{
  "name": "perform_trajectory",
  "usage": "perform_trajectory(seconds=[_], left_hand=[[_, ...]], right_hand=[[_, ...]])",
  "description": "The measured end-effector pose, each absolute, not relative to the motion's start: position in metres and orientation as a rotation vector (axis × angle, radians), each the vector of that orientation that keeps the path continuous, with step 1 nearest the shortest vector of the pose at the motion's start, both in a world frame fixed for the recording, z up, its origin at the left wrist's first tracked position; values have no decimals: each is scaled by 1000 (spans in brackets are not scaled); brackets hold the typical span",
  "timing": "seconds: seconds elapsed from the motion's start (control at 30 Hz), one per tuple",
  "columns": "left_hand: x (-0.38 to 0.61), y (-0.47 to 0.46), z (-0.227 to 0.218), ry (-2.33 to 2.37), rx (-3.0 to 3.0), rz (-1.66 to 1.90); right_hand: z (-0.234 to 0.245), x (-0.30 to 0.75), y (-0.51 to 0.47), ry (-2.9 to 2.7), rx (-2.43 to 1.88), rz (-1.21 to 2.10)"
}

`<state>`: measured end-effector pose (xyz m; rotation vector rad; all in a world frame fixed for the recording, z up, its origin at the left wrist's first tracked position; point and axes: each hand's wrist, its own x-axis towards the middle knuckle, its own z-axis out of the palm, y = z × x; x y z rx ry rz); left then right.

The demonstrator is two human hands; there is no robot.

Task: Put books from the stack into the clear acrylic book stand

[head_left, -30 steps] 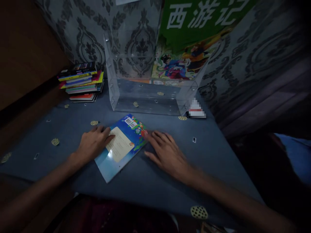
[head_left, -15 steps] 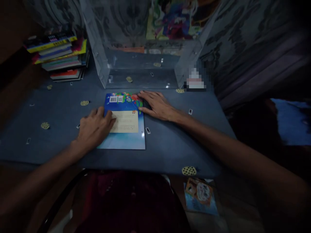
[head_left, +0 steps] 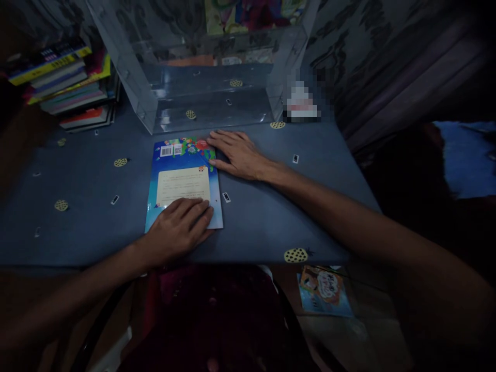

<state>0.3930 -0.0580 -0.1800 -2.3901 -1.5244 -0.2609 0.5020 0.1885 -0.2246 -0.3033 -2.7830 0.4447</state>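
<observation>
A thin blue picture book (head_left: 182, 175) lies back cover up on the blue patterned tablecloth (head_left: 96, 206), square to the table's front edge. My left hand (head_left: 178, 230) rests flat on the book's near right corner, fingers stretched out. My right hand (head_left: 236, 153) lies flat on the cloth with its fingertips against the book's far right corner. Neither hand grips anything.
A clear acrylic shelf (head_left: 209, 98) stands just behind the book, with a colourful book upright at its back. A stack of books (head_left: 65, 82) sits at the far left. Another thin book (head_left: 323, 292) lies on the floor below the table's front edge.
The book has been turned from a slant to lie straight. My left hand slid from its left side to its near right corner. The view has tipped downward.
</observation>
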Motion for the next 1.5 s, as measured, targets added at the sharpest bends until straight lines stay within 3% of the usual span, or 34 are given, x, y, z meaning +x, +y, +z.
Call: perform_trajectory(seconds=[0.63,1.5], left_hand=[[398,-59,-177,-1500,-2373,-447],[401,-60,-177,-1462,-2349,-368]], right_hand=[[-222,537,147,-2769,-174,468],[-222,559,134,-2798,-44,652]])
